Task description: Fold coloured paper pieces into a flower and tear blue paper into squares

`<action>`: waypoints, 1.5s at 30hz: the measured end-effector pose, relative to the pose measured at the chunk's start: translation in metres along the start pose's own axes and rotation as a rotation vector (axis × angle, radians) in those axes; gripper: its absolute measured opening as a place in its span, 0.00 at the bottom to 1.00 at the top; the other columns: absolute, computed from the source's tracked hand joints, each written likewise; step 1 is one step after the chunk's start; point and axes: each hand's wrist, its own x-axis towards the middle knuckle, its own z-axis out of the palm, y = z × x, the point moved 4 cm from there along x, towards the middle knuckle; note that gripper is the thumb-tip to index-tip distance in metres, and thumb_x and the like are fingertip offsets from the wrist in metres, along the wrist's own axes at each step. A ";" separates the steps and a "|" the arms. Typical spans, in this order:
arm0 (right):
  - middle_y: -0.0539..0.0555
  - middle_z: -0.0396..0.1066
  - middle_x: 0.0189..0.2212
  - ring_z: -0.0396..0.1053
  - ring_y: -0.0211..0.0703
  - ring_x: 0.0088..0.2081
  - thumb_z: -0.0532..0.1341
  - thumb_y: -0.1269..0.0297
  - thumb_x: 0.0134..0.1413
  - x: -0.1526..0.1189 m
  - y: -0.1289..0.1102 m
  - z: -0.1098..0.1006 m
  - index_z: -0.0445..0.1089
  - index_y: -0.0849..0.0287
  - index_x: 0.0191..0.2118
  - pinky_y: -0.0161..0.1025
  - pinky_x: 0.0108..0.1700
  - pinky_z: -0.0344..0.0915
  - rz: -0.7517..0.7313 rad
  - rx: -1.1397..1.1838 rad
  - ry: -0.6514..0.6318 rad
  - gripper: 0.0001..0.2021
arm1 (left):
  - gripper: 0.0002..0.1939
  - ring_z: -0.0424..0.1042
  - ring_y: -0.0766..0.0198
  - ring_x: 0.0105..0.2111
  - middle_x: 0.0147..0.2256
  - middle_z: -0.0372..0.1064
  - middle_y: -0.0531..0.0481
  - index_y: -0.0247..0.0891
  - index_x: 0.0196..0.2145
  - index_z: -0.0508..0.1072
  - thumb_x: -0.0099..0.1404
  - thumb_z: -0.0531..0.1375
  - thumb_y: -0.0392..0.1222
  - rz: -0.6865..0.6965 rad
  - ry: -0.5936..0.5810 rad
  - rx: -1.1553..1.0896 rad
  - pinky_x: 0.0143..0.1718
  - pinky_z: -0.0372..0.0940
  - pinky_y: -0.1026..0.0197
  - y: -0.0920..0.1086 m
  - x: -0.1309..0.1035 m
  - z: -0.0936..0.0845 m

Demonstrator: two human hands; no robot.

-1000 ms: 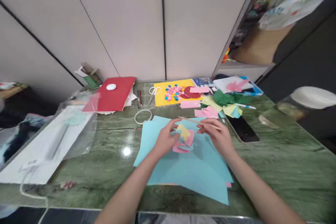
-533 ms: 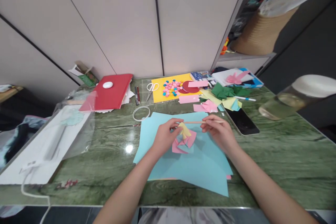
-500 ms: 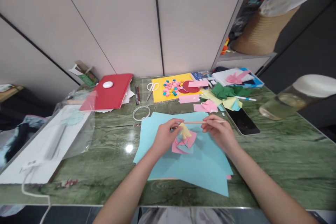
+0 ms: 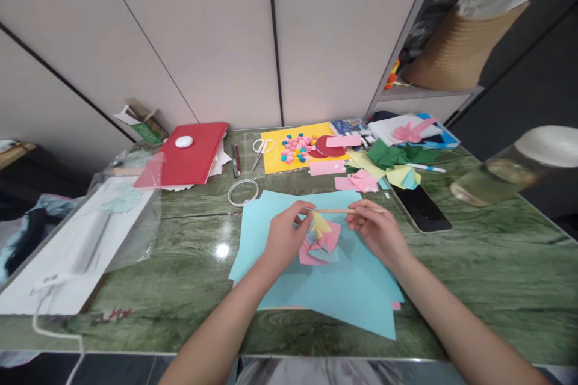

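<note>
Between my two hands a thin wooden stick (image 4: 332, 211) lies level above light blue paper sheets (image 4: 352, 301). My right hand (image 4: 379, 231) is closed on the stick's right part in a fingertip pinch. At the stick's left end, my left hand (image 4: 286, 231) pinches the top of a yellow paper piece (image 4: 320, 225) that hangs down and flares out. My left fingers partly hide where paper and stick meet. Just below lie folded pink paper pieces (image 4: 332, 239) with a pale blue one among them, on the sheets.
Behind the sheets are a roll of tape (image 4: 242, 192), scissors (image 4: 261, 150), and a yellow sheet (image 4: 271, 162) bearing small coloured balls (image 4: 298, 147). A phone (image 4: 422, 210), green paper (image 4: 383, 154) and a clear container (image 4: 497, 177) stand right. At left lies a red folder (image 4: 194, 165).
Both hands keep their pinch on the stick and yellow paper, nearly still. The view has shifted slightly, and the yellow and pink papers sit a touch further right.
</note>
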 end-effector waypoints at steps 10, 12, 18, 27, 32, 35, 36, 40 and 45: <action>0.53 0.73 0.22 0.68 0.35 0.23 0.62 0.66 0.47 0.000 0.002 0.001 0.72 0.60 0.30 0.31 0.28 0.63 0.037 0.031 0.015 0.04 | 0.09 0.64 0.70 0.25 0.37 0.70 0.55 0.43 0.39 0.69 0.60 0.54 0.37 -0.016 0.037 0.033 0.32 0.61 0.66 -0.001 -0.001 -0.002; 0.52 0.73 0.21 0.68 0.34 0.22 0.62 0.66 0.47 0.000 0.002 0.001 0.72 0.59 0.30 0.31 0.28 0.63 0.036 0.037 0.023 0.04 | 0.09 0.64 0.70 0.26 0.37 0.70 0.55 0.43 0.39 0.68 0.60 0.54 0.36 -0.013 0.041 0.035 0.32 0.61 0.66 -0.002 -0.001 -0.003; 0.52 0.73 0.21 0.68 0.35 0.22 0.62 0.65 0.46 -0.001 0.002 0.000 0.72 0.59 0.30 0.31 0.27 0.64 0.039 0.039 0.046 0.04 | 0.09 0.64 0.70 0.25 0.38 0.70 0.56 0.43 0.39 0.69 0.60 0.54 0.36 0.013 0.042 0.050 0.33 0.61 0.66 -0.001 0.000 -0.003; 0.52 0.73 0.21 0.68 0.35 0.22 0.63 0.64 0.46 0.000 0.004 -0.001 0.72 0.59 0.29 0.32 0.27 0.64 0.045 0.031 0.046 0.05 | 0.09 0.65 0.70 0.26 0.39 0.70 0.56 0.43 0.38 0.69 0.60 0.54 0.36 -0.008 0.044 0.094 0.35 0.62 0.65 0.000 0.000 -0.003; 0.52 0.73 0.21 0.68 0.35 0.21 0.62 0.64 0.47 0.000 0.005 -0.001 0.72 0.59 0.30 0.32 0.27 0.65 0.054 0.027 0.038 0.05 | 0.08 0.65 0.70 0.26 0.38 0.70 0.57 0.43 0.38 0.69 0.60 0.54 0.36 0.005 0.050 0.117 0.34 0.61 0.65 0.003 0.000 -0.003; 0.52 0.73 0.21 0.69 0.35 0.21 0.62 0.64 0.47 0.000 0.006 -0.001 0.72 0.59 0.29 0.32 0.26 0.65 0.057 0.030 0.036 0.05 | 0.08 0.65 0.70 0.26 0.38 0.70 0.56 0.43 0.38 0.69 0.60 0.54 0.36 0.016 0.052 0.132 0.34 0.61 0.65 0.002 0.000 -0.003; 0.52 0.73 0.21 0.69 0.35 0.21 0.62 0.63 0.47 0.000 0.006 0.000 0.72 0.59 0.29 0.32 0.26 0.65 0.058 0.032 0.036 0.05 | 0.08 0.65 0.70 0.26 0.38 0.70 0.56 0.43 0.38 0.69 0.60 0.54 0.36 0.017 0.052 0.138 0.34 0.61 0.65 0.002 0.000 -0.003; 0.52 0.73 0.21 0.69 0.35 0.21 0.62 0.63 0.47 -0.001 0.007 0.001 0.71 0.59 0.29 0.32 0.27 0.65 0.067 0.038 0.034 0.05 | 0.08 0.66 0.70 0.27 0.38 0.70 0.56 0.43 0.38 0.69 0.61 0.54 0.36 0.019 0.055 0.160 0.35 0.62 0.65 0.000 0.000 -0.003; 0.52 0.73 0.21 0.69 0.35 0.21 0.62 0.63 0.47 -0.001 0.006 0.001 0.71 0.59 0.29 0.31 0.27 0.65 0.082 0.049 0.031 0.05 | 0.07 0.67 0.69 0.28 0.38 0.69 0.56 0.44 0.38 0.69 0.62 0.54 0.38 0.051 0.055 0.214 0.36 0.61 0.65 0.001 -0.001 -0.002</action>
